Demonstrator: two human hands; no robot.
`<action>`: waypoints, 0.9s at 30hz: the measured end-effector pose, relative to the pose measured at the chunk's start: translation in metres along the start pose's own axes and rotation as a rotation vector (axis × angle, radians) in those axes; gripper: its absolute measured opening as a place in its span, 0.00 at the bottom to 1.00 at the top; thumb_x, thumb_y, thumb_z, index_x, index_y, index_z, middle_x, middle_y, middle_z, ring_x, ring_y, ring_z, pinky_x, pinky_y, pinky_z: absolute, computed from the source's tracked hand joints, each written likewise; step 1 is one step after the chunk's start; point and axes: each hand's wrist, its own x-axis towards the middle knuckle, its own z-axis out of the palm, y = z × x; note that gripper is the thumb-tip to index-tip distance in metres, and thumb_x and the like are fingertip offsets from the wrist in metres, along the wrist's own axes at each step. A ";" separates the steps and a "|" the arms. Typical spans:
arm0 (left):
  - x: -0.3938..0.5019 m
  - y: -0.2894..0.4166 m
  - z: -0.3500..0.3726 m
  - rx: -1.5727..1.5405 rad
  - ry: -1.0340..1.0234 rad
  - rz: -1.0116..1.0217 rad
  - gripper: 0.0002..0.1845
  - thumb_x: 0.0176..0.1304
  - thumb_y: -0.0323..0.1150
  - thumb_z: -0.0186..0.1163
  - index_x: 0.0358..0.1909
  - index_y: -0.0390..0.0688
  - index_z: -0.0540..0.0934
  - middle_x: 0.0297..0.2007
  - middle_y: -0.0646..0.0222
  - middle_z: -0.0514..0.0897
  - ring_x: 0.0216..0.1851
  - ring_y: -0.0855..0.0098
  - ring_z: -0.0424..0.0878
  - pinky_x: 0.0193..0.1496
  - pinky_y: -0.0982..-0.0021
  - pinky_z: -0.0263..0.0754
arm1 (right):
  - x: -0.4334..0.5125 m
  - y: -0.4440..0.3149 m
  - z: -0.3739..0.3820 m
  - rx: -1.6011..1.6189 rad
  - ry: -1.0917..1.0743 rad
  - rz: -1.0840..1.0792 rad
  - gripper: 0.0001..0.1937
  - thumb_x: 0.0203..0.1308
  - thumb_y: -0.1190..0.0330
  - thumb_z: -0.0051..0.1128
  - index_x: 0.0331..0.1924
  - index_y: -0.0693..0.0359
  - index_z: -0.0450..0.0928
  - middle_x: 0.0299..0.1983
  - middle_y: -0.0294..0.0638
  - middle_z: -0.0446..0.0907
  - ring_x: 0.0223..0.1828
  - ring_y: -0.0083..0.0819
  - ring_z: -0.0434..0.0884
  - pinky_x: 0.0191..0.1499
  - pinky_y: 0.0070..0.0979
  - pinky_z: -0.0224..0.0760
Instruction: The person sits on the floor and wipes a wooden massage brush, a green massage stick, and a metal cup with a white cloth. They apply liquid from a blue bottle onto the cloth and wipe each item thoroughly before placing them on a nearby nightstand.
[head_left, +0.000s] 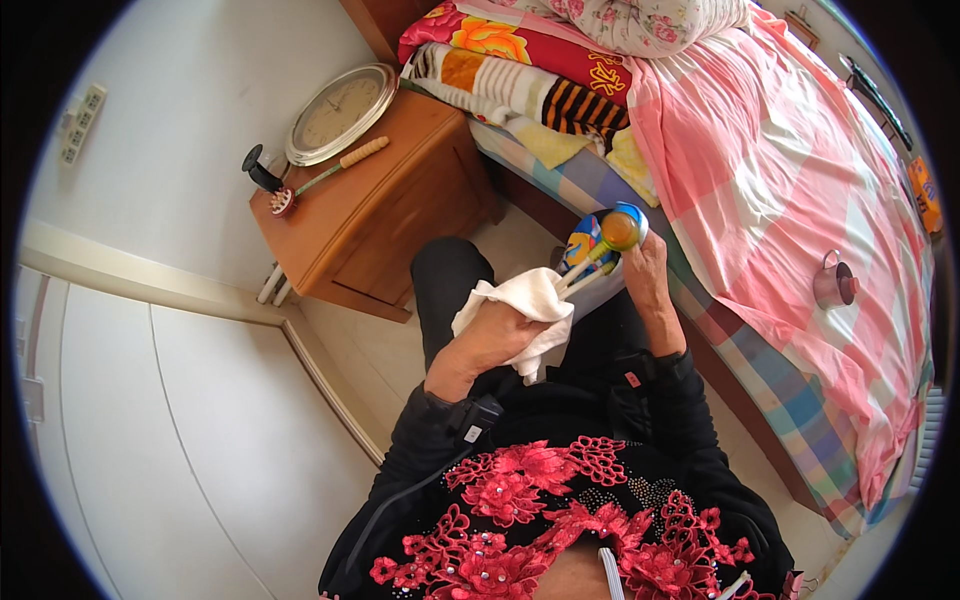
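Observation:
My left hand (491, 341) is closed on a white cloth (525, 296), which wraps the lower ends of two pale sticks (574, 283). The sticks slant up to the right and have yellow-green collars. One is topped by a translucent amber ball (620, 231), apparently the head of a massage hammer; the other's tip is hidden. My right hand (649, 274) is beside the amber ball, its fingers mostly hidden. It grips the edge of a blue, yellow and white item (581, 244), which looks like a printed packet behind the sticks. Both hands are above my lap.
A wooden bedside cabinet (367, 195) stands ahead to the left, bearing an oval clock (343, 112), a wooden-handled massage tool (364, 152) and a black-handled object (261, 169). Right of me is a bed with a pink checked sheet (750, 172) and a metal mug (832, 285). A white door (202, 405) is left.

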 end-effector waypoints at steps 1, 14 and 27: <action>0.000 -0.004 -0.002 -0.076 0.022 0.034 0.19 0.60 0.35 0.66 0.51 0.41 0.75 0.38 0.70 0.80 0.40 0.79 0.78 0.43 0.77 0.73 | 0.001 -0.006 0.000 0.052 -0.041 0.087 0.08 0.58 0.73 0.53 0.40 0.64 0.78 0.28 0.46 0.80 0.29 0.43 0.81 0.34 0.29 0.73; -0.008 0.001 -0.016 -0.085 0.003 0.019 0.17 0.59 0.35 0.66 0.47 0.40 0.77 0.35 0.69 0.82 0.36 0.74 0.81 0.39 0.74 0.74 | -0.005 -0.015 0.006 -0.793 -0.219 -0.481 0.11 0.57 0.62 0.60 0.28 0.62 0.76 0.26 0.44 0.78 0.34 0.43 0.79 0.37 0.36 0.69; 0.000 -0.013 -0.010 -0.089 -0.003 -0.068 0.14 0.60 0.32 0.65 0.45 0.39 0.76 0.38 0.68 0.82 0.39 0.74 0.81 0.40 0.74 0.74 | 0.006 -0.001 0.009 0.753 0.170 0.282 0.09 0.69 0.66 0.49 0.41 0.64 0.75 0.34 0.40 0.80 0.32 0.27 0.80 0.37 0.19 0.75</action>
